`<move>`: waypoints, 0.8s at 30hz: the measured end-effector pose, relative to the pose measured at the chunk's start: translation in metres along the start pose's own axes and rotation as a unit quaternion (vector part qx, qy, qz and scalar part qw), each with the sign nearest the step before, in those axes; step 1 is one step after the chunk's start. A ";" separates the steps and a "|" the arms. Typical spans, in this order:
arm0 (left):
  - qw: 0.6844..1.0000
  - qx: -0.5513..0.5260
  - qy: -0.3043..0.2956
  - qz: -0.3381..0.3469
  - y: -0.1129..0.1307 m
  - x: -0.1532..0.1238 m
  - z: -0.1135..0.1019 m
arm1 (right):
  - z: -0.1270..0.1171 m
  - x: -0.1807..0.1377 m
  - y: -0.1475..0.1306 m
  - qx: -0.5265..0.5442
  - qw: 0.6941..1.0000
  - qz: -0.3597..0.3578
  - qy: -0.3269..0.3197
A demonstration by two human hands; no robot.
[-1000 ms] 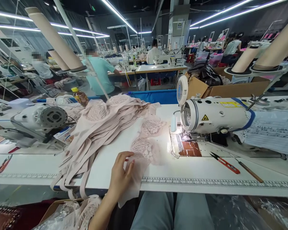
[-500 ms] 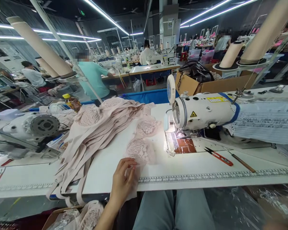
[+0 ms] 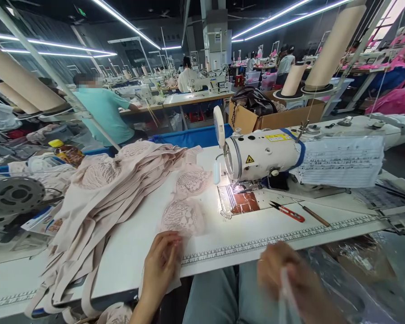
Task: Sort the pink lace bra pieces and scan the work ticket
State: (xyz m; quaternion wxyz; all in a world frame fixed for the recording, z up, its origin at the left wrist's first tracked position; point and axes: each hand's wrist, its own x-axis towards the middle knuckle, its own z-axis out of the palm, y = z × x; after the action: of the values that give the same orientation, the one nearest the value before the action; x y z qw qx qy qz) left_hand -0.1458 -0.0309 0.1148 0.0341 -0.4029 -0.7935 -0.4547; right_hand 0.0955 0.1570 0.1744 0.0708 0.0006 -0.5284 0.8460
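Note:
Pale pink lace bra cups [image 3: 184, 216] lie on the white table, left of a sewing machine [image 3: 263, 155]. At their lower edge my left hand [image 3: 160, 261] has its thumb and fingers closed on the sheer fabric, part of which hangs over the table's front edge. My right hand [image 3: 283, 270] is above my lap at that edge, smeared by motion. From its closed fingers hangs a whitish, translucent strip [image 3: 285, 292], too blurred to name further. To the left lies a heap of pink bras [image 3: 121, 184] with straps trailing over the edge.
Red thread snips [image 3: 287, 211] and a wooden-handled awl [image 3: 315, 216] lie right of the needle area. A printed ruler [image 3: 236, 247] runs along the front edge. Thread cones [image 3: 335, 45] stand behind the machine. A cardboard box [image 3: 266, 121] is beyond the table, and a co-worker [image 3: 103, 112] sits back left.
My right hand has come in from the lower right with a whitish strip. My left hand stays at the lace. The whole view has turned to the right.

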 end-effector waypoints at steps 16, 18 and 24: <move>0.994 0.067 0.035 0.077 -0.022 0.001 0.020 | -0.158 0.078 -0.064 -0.737 0.435 0.229 0.463; 0.993 0.068 0.040 0.088 -0.023 0.001 0.021 | -0.159 0.087 -0.062 -0.738 0.428 0.237 0.464; 0.994 0.062 0.034 0.086 -0.025 0.000 0.023 | -0.164 0.097 -0.068 -0.747 0.422 0.261 0.443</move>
State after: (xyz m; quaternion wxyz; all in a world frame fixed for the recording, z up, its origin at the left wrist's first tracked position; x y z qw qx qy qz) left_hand -0.1556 -0.0203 0.0841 0.1246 -0.4511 -0.7813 -0.4131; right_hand 0.0200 0.3446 0.1699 0.0435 -0.5648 -0.8239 -0.0190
